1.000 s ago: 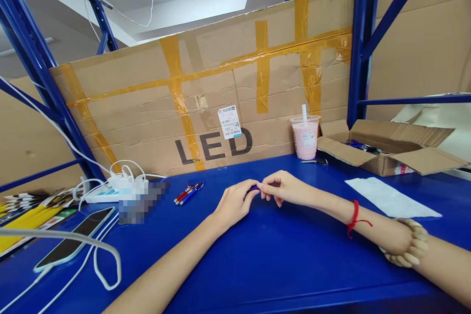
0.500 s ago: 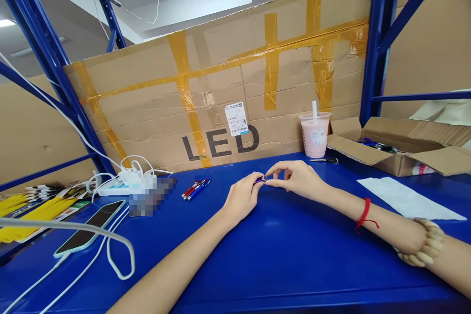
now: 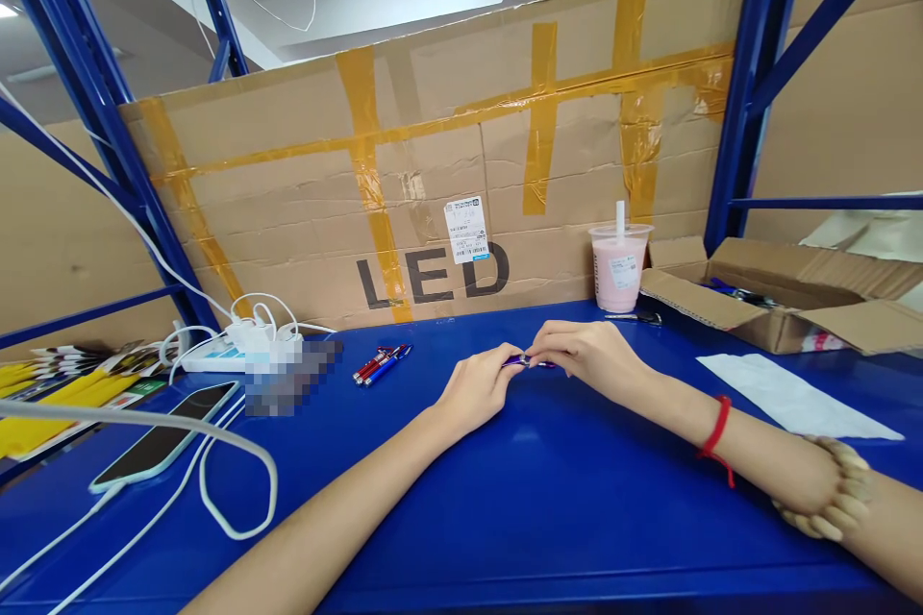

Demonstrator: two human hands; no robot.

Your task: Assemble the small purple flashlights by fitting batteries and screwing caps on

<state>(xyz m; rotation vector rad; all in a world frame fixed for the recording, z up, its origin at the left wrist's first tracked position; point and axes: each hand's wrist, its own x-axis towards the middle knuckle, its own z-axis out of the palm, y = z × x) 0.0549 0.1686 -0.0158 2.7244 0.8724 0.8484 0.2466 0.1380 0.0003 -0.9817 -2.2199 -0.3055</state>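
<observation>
My left hand is closed in a pinch on the left end of a slim purple pen-like thing with a shiny metal part near its middle. Fingers of my right hand pinch the same thing from the right, close to the metal part. A bit of its purple end pokes out under the right fingers. Fingertips hide much of it, so its exact kind does not show. To the left, red pen-like sticks and a blue one lie side by side on the blue table.
A lidded cup of pink drink stands behind my right hand, with a dark key-like item before it. At right are an open cardboard box and white paper. A phone, cables and a power strip occupy the left.
My right fingers have moved in from the thing's tip and now close over its right part. It lies more level, with its purple right end showing. The view has shifted slightly.
</observation>
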